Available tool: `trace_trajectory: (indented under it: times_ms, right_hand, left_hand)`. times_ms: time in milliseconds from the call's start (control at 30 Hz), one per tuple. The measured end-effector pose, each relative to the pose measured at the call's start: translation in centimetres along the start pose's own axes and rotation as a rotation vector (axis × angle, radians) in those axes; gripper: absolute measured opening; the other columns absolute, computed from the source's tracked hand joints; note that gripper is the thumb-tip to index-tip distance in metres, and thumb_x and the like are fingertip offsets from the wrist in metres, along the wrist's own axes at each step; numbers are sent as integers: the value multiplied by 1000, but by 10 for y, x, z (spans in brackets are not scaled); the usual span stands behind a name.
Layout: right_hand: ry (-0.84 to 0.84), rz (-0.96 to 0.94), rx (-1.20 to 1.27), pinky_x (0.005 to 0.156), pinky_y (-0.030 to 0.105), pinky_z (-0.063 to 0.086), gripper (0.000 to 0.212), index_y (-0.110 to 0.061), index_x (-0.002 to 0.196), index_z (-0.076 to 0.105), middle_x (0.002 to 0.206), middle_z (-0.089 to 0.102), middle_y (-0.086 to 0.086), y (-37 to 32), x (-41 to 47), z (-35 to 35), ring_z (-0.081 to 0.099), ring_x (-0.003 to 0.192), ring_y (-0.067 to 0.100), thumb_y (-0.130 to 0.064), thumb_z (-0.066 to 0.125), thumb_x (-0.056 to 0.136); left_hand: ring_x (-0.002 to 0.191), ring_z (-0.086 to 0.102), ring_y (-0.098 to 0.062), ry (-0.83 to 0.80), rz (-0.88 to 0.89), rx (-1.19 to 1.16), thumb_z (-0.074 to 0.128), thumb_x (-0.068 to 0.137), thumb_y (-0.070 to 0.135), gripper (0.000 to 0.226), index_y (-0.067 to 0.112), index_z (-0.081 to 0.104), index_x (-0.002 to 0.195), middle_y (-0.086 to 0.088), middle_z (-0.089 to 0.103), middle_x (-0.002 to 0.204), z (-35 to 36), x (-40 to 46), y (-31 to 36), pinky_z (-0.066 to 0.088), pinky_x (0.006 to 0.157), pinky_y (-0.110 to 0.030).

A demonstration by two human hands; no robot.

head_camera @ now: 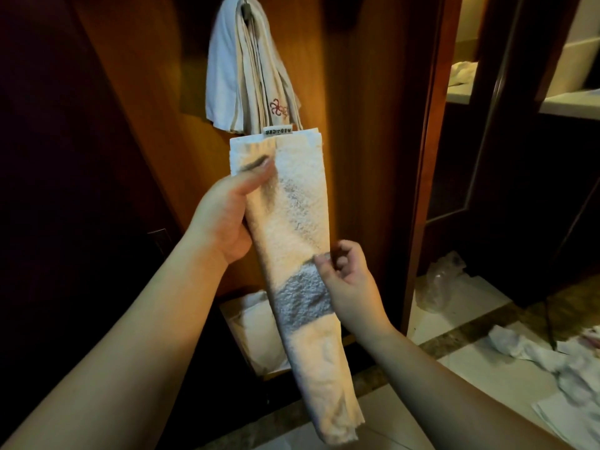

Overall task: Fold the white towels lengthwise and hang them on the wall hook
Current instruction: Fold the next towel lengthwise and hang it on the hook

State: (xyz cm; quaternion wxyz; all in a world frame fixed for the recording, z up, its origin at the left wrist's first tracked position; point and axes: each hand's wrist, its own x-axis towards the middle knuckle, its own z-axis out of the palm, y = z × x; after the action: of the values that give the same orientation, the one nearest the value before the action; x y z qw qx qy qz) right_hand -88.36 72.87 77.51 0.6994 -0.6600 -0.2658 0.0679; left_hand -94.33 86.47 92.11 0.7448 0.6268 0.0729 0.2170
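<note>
A white towel (pixel 298 222), folded into a long narrow strip, stands nearly upright in front of me. My left hand (pixel 224 216) grips it near the top from the left, thumb across its face. My right hand (pixel 349 280) sits at the strip's right edge lower down, fingers loosely curled and thumb touching the cloth. Higher up, a dark wall hook (pixel 246 11) on the wooden panel carries several folded towels (pixel 250 76), one with a red embroidered mark.
A white bin or bag (pixel 256 336) stands on the floor behind the towel. Crumpled white cloths (pixel 532 352) and a clear plastic bag (pixel 441 277) lie on the tiled floor at the right. A wooden door frame (pixel 425 157) rises beside me.
</note>
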Motion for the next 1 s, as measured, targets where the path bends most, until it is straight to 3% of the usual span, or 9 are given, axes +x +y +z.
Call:
trace_trajectory:
  times_ms: [67,167,433,500,600,700,800,900,1000]
  right_hand:
    - [-27,7,1,81,48,56,30,-39,102,54,92,70,-8,2,0,-1,68,85,17,-58,68,84]
    - [-63,-3,0,83,58,54,38,-35,98,57,101,71,7,2,0,-4,69,94,27,-66,65,77]
    - [-73,-163,-37,76,61,51,36,-42,97,53,92,65,8,-6,-10,-13,65,87,34,-75,54,81]
    - [-89,-182,-83,72,57,52,29,-41,98,51,91,65,4,-12,-9,-17,65,82,30,-68,52,88]
    - [-69,-208,-121,63,33,51,19,-36,98,47,88,66,-19,-17,-6,-21,64,75,6,-54,49,94]
    - [35,-253,-118,56,27,45,18,-40,95,46,80,60,-8,-16,-4,-21,58,67,4,-57,49,91]
    - [100,-237,-28,57,21,46,14,-48,100,45,85,60,-10,-18,-5,-18,60,69,1,-55,52,91]
    - [21,-168,-17,68,18,52,46,-36,115,45,89,74,-8,-22,3,-26,70,81,0,-58,65,80]
    - [-327,144,93,81,33,58,94,-23,121,57,106,76,-5,-17,18,-39,72,98,14,-73,84,47]
  left_hand:
    - [99,73,-25,5,-2,-2,57,96,21,19,16,68,111,-4,76,100,1,0,0,56,85,-43]
    - [101,72,-26,3,-5,-3,57,96,22,21,16,67,113,-5,75,103,1,0,0,55,90,-46]
    - [95,73,-22,-3,-28,-15,63,87,24,22,20,67,107,-1,76,96,-2,-2,12,55,87,-42]
    - [89,74,-19,22,-24,-40,62,90,21,14,21,67,104,1,76,91,-4,-1,14,57,80,-38]
    - [90,75,-19,77,-25,-55,62,94,20,13,21,67,106,1,77,93,-4,-1,14,57,82,-38]
    - [90,75,-18,104,-4,-69,61,96,20,9,21,68,102,1,77,93,-1,-2,13,57,81,-38]
    - [94,74,-20,132,7,-98,60,96,22,12,19,67,105,-1,77,97,3,-4,12,57,82,-39]
    - [96,74,-23,159,-6,-140,59,98,24,14,18,67,108,-4,77,102,7,-2,13,60,76,-39]
    - [92,75,-26,215,-92,-171,57,100,24,17,13,65,110,-9,77,102,8,11,14,61,70,-42]
